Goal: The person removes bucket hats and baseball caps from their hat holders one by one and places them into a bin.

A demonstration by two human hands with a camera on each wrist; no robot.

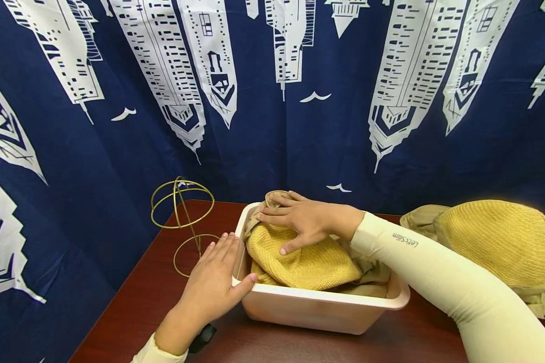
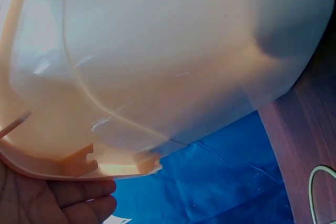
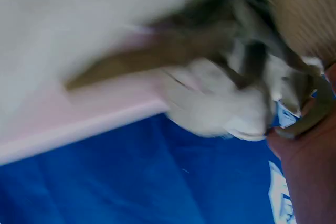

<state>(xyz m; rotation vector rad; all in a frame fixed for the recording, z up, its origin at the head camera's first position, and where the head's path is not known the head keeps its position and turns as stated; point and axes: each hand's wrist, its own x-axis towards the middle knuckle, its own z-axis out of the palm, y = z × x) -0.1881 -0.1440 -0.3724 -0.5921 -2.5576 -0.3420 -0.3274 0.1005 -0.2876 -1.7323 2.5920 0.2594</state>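
A white plastic bin (image 1: 309,312) stands on the table, holding a yellow knitted hat (image 1: 295,267) with khaki fabric parts. Fingers spread, my right hand (image 1: 306,222) rests over the hat near the bin's back left corner. In the right wrist view, the khaki fabric (image 3: 157,53) is blurred, and part of the right hand (image 3: 310,166) shows at the edge. My left hand (image 1: 213,287) lies with fingers extended along the bin's left rim. From the left wrist view, its fingers (image 2: 92,208) lie against the outside of the bin (image 2: 173,40), just under the rim.
On the right of the table (image 1: 131,307) lies a second yellow knitted hat (image 1: 499,242) with khaki fabric. A gold wire stand (image 1: 181,227) with round loops is left of the bin. Behind everything hangs a blue curtain (image 1: 272,151) with white building prints.
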